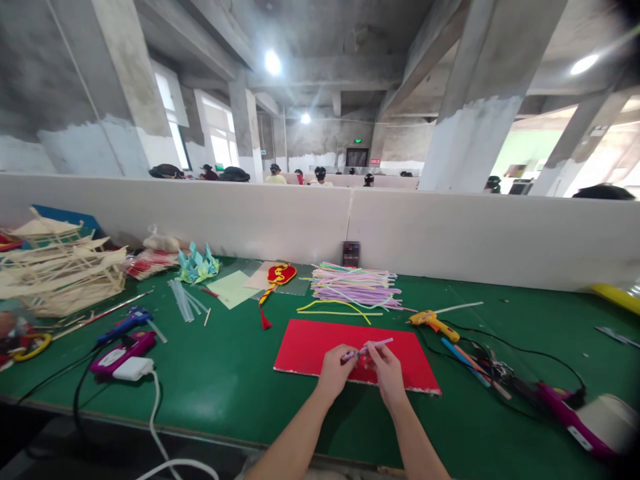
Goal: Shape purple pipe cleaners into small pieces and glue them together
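My left hand (336, 371) and my right hand (386, 373) meet over the near edge of a red sheet (310, 343) on the green table (225, 387). Both are closed in a pinch on a thin pale purple straw (376, 345) that pokes up to the right from between my fingers. A small red piece sits between my fingertips; I cannot make out what it is. A pile of pastel straws (353, 287) lies just beyond the red sheet, with a few loose yellow straws (335, 308) in front of it.
A yellow glue gun (433, 322) with black cable lies right of the sheet; purple tools (565, 408) and pens sit further right. Left: a blue glue gun (125, 322), a purple device with white charger (125, 360), a wooden stick model (60, 270). A white partition (450, 233) backs the table.
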`<act>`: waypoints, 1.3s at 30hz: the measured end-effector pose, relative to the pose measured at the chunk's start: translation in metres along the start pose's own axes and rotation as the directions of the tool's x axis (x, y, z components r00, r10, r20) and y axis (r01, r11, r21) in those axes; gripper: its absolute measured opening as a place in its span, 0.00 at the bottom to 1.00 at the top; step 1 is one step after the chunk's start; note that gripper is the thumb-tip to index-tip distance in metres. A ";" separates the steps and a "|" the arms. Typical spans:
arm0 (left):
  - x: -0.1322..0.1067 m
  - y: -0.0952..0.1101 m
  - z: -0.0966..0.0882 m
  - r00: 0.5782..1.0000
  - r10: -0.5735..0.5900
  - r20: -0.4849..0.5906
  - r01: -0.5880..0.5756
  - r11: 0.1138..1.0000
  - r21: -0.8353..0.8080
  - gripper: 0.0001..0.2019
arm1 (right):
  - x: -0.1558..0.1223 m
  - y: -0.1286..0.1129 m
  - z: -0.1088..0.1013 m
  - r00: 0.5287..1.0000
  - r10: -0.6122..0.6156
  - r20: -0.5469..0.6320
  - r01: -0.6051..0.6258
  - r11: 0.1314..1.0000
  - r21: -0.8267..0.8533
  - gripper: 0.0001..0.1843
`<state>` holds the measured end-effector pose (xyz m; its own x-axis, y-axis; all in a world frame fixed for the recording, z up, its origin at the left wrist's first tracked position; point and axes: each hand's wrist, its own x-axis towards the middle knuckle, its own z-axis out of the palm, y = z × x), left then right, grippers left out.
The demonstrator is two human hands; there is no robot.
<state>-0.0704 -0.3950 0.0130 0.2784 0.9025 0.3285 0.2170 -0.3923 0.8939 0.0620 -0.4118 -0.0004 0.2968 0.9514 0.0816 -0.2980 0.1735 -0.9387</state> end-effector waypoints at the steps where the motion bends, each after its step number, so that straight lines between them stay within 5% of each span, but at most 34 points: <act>1: 0.000 0.000 0.000 1.000 -0.003 -0.001 0.003 1.000 0.000 0.08 | 0.000 0.000 0.000 1.000 -0.002 -0.004 0.002 1.000 0.001 0.15; 15: 0.003 0.005 -0.005 0.995 -0.073 -0.065 0.065 0.990 -0.123 0.08 | 0.002 0.000 0.002 0.998 -0.009 -0.058 0.009 1.000 0.004 0.16; 27: 0.008 -0.005 -0.003 0.957 -0.207 -0.201 0.131 0.932 -0.337 0.13 | -0.004 -0.005 0.008 0.995 -0.076 0.070 0.094 0.942 -0.321 0.16; 39: 0.008 -0.005 -0.008 0.935 -0.225 -0.276 0.145 0.948 -0.284 0.10 | -0.007 -0.002 0.013 0.967 -0.090 0.238 0.200 0.847 -0.492 0.15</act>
<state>-0.0768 -0.3839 0.0136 -0.0465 0.9807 0.1900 -0.0196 -0.1911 0.9814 0.0486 -0.4156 0.0051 0.0978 0.9651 0.2430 0.2532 0.2120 -0.9439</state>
